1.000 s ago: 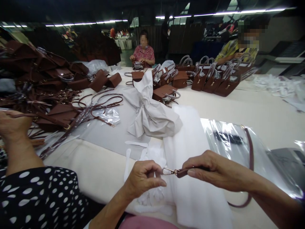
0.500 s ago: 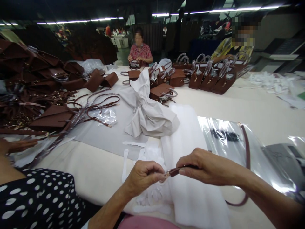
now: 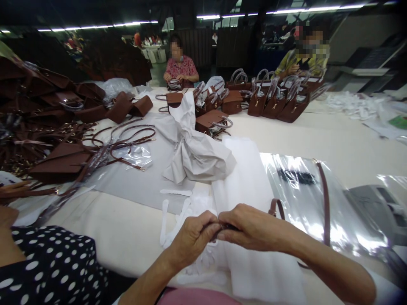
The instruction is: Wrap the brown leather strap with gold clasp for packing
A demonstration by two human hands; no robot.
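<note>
My left hand (image 3: 194,237) and my right hand (image 3: 251,228) meet fingertip to fingertip low in the middle, both pinched on the end of a brown leather strap (image 3: 322,199). The metal clasp at that end is hidden between my fingers. The strap loops out behind my right hand, runs up over a clear plastic bag (image 3: 305,190) and curves back under my right forearm. Under my hands lie white foam sheets (image 3: 251,182) and small white foam strips (image 3: 176,192).
Crumpled grey paper (image 3: 193,148) lies ahead. Brown handbags (image 3: 276,101) stand in rows at the back; more bags and loose straps (image 3: 127,144) are piled at left. A person in a polka-dot sleeve (image 3: 51,267) sits at my left. Two people work across the table.
My hands have closed together, so the clasp that showed between them is now covered. The strap has bent into a loop behind my right hand. My neighbour's hand has dropped out of view.
</note>
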